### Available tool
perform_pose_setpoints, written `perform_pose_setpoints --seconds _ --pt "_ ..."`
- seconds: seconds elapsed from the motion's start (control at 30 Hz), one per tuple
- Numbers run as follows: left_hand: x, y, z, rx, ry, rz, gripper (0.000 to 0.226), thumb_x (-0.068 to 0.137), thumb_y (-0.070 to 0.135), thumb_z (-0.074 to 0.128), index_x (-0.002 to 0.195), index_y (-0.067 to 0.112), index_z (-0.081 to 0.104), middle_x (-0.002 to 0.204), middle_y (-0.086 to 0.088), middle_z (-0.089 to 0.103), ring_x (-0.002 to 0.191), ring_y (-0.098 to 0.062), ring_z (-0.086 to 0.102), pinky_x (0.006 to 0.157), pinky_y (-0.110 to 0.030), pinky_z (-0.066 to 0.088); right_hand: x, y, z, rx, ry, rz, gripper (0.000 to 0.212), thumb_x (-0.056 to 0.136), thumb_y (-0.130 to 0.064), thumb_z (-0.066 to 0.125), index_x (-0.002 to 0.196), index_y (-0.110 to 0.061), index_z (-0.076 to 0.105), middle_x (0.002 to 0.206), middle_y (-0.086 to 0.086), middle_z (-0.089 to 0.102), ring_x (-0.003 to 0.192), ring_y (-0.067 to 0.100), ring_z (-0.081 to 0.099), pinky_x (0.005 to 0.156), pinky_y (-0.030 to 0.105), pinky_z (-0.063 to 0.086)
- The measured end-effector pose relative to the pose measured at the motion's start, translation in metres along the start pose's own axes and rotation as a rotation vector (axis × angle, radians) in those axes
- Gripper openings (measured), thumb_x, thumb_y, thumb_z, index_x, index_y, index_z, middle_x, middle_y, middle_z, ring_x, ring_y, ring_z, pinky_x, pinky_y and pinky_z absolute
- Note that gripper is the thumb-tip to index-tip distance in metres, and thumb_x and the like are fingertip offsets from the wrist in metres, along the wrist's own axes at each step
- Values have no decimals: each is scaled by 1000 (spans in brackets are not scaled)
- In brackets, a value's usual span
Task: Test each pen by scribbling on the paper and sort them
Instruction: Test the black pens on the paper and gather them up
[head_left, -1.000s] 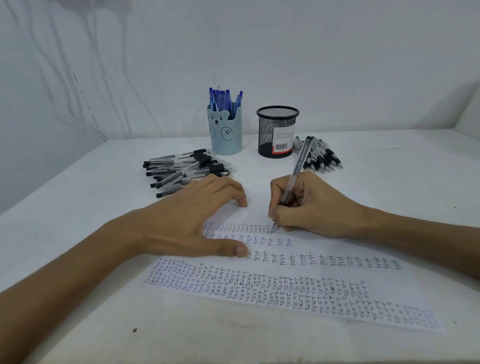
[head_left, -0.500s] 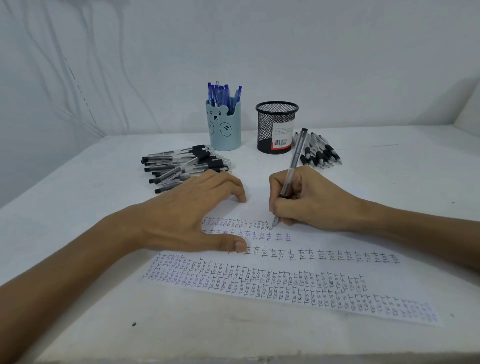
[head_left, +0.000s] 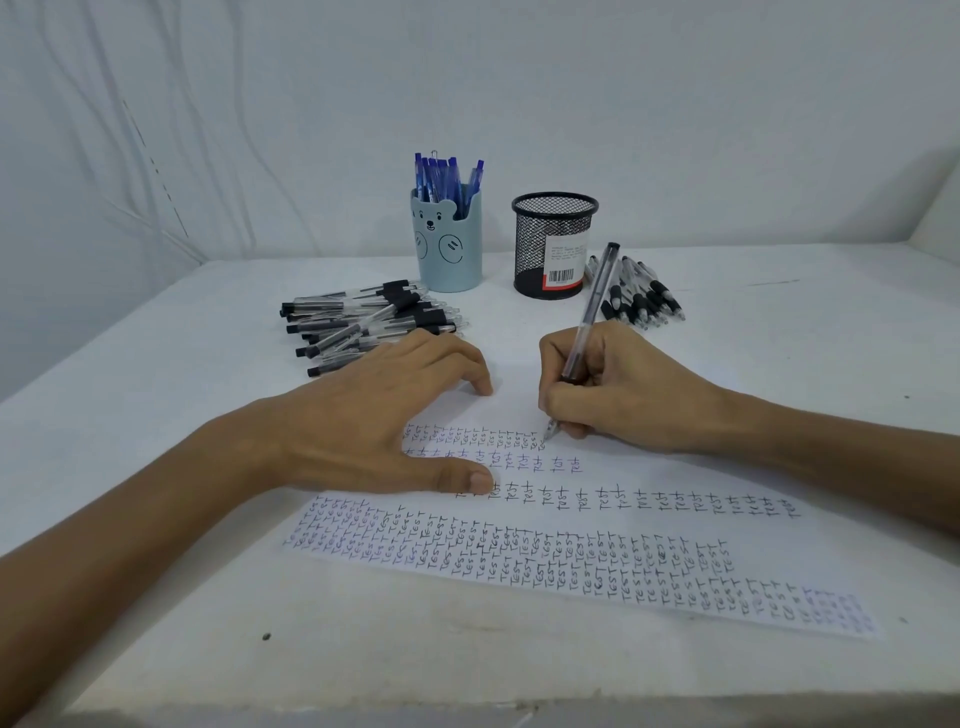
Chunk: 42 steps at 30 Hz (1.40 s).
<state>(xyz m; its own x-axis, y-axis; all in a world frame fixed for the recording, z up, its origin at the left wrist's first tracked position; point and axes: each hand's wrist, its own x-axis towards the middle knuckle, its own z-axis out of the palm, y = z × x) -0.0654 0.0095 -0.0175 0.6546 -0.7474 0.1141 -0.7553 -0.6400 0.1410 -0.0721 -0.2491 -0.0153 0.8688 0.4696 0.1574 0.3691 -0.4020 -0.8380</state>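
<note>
Light soft, even, cool bluish-white. Wall (head_left: 675, 104) and table (head_left: 156, 389) both pale, little contrast between them. Faint diffuse shadows under left hand (head_left: 374, 415) and right hand (head_left: 623, 395), falling toward near side onto paper (head_left: 597, 525). Short soft shadow at foot of mesh cup (head_left: 553, 244). Centre sharp: pen (head_left: 592, 306) crisp, handwriting legible. Paper's far right end smeared, washed out. Wide-angle bend: forearms stretch toward corners. Bottom edge dim, blurred.

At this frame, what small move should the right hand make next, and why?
Probably scribble a short mark just right of the top row of writing: the right hand grips the pen with its tip at that row's end, the left hand presses the paper flat, and bare paper lies there.
</note>
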Motion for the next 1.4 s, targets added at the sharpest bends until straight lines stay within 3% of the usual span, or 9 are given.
perform_pose_setpoints --seconds 0.5,0.63,0.8,0.9,1.0,1.13,1.2,1.3,1.4 --pt "1 -2 2 9 28 21 73 83 87 48 137 38 44 139 29 37 134 1 36 115 -29 35 0 -1 1 5 13 21 18 88 0 62 71 -3 55 54 6 60 40 9 43 43 20 33" --pt "1 -2 2 6 24 22 71 84 87 48 137 40 43 139 30 37 135 0 36 115 -31 36 6 2 -1 252 167 137 28 94 -4 55 66 -10 52 54 8 56 42 17 38 39 20 26" --pt "0 -4 2 11 43 33 57 96 77 39 136 37 46 141 26 40 136 1 36 115 -26 34 10 6 -7 516 188 170 33 102 -20 54 73 -11 67 72 6 60 55 12 50 45 18 32" --pt "0 -6 2 11 115 29 43 106 59 31 130 30 53 135 19 48 130 -2 43 109 -25 36 9 8 -6 502 166 130 14 95 -25 65 95 -12 69 79 4 63 60 12 53 49 18 36" --pt "1 -13 3 78 189 15 36 108 50 33 126 28 56 129 15 53 125 -8 48 105 -31 39 8 9 -6 512 167 124 43 79 -20 75 116 -11 53 82 13 70 59 19 56 51 22 42" --pt "2 -26 5 203 333 -32 23 102 36 49 118 25 60 124 10 59 116 -17 55 95 -43 47 8 3 -6 651 187 113 17 99 -24 59 99 -8 53 84 22 72 61 25 67 61 20 57" --pt "3 -30 6 245 405 -74 16 98 28 60 114 23 63 118 8 62 109 -20 56 87 -39 44 9 3 -7 696 194 142 28 104 -34 49 95 -8 55 83 24 72 62 26 69 60 20 58" --pt "2 -35 6 306 462 -177 18 94 34 65 108 23 65 110 8 63 102 -20 54 81 -33 33 9 3 -9 708 193 136 35 104 -40 48 92 -9 57 85 24 72 65 29 70 61 21 59" --pt "1 -38 6 322 470 -254 20 91 33 70 106 20 67 106 3 65 98 -24 56 80 -36 38 9 1 -10 746 186 170 46 104 -49 43 91 -8 60 89 26 69 71 34 73 63 24 61"
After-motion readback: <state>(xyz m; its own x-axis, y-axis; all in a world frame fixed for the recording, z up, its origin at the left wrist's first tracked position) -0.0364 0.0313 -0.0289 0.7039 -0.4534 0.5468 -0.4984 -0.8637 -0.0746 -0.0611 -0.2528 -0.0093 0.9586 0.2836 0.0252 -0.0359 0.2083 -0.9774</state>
